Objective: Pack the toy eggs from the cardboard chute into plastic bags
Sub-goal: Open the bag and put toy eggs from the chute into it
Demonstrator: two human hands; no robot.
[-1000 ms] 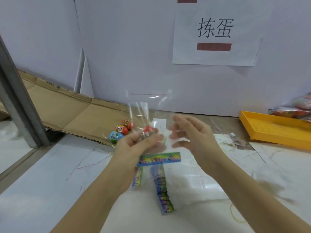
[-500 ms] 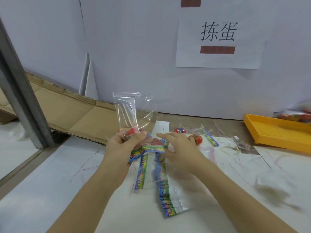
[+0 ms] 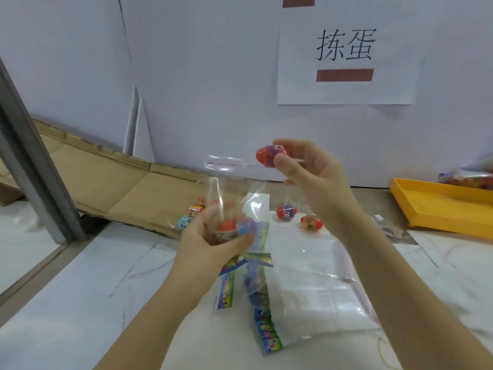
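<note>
I watched the left hand [image 3: 210,241] curl round the lower end of a clear plastic bag [image 3: 234,188], holding it upright above the white table [image 3: 80,303] with its mouth open at the top. At the bottom of the bag, inside that grip, sat a red-orange toy egg with a printed band [image 3: 228,227] and a blue egg [image 3: 243,227] touching it. Blur kept me from telling whether more lay behind them.

The right hand [image 3: 317,182] was raised beside the bag's mouth. Its thumb and fingertips pinched a red toy egg with a purple band [image 3: 269,156], which was outside the bag, just right of its rim.

The brown cardboard chute [image 3: 106,182] sloped down from the left. Three banded eggs [image 3: 193,210] were bunched at its lower end, partly hidden by the left hand. Two loose eggs [image 3: 286,212] lay on the table beyond the hands, near each other but apart.

Under the forearms lay a flat stack of clear bags with colourful printed strips [image 3: 306,284]. At the far right stood a yellow plastic tray [image 3: 440,209], with filled bags [image 3: 469,178] at its far side. A white paper sign with black characters [image 3: 346,54] hung on the wall.
</note>
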